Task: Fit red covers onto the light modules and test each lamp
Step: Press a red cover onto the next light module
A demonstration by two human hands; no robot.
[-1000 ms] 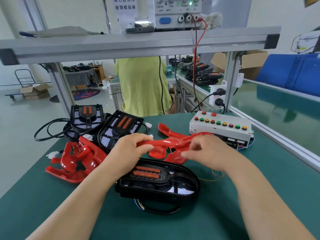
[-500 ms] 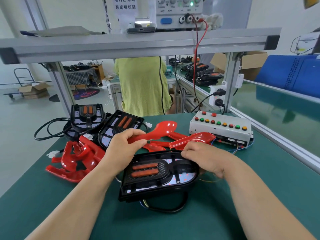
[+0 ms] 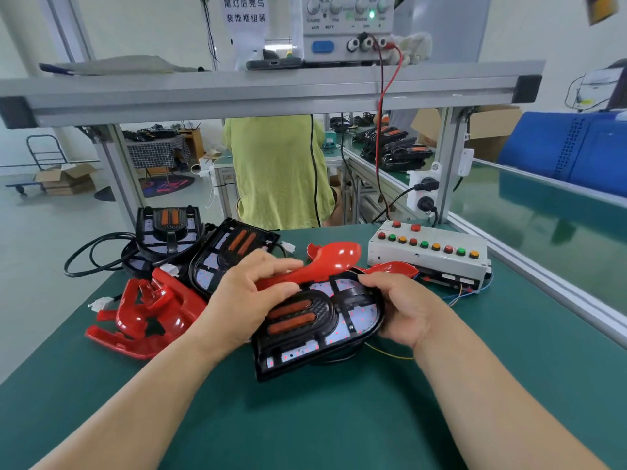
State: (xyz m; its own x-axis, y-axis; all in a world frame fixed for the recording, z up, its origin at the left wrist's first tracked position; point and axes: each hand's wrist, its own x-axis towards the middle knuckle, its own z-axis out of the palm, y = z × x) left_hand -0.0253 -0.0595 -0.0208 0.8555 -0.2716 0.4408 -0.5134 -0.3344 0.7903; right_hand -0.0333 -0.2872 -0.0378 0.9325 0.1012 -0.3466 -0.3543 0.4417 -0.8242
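While loose red covers (image 3: 142, 317) lie heaped on the green bench (image 3: 339, 418) just left of the left hand (image 3: 242, 300), that hand pinches one red cover (image 3: 325, 262) between thumb and fingers, just above the black light module (image 3: 322, 330). The right hand (image 3: 403, 310) grips the tilted module's right edge, fingers curled over it, and a button box (image 3: 431, 249) sits beyond.
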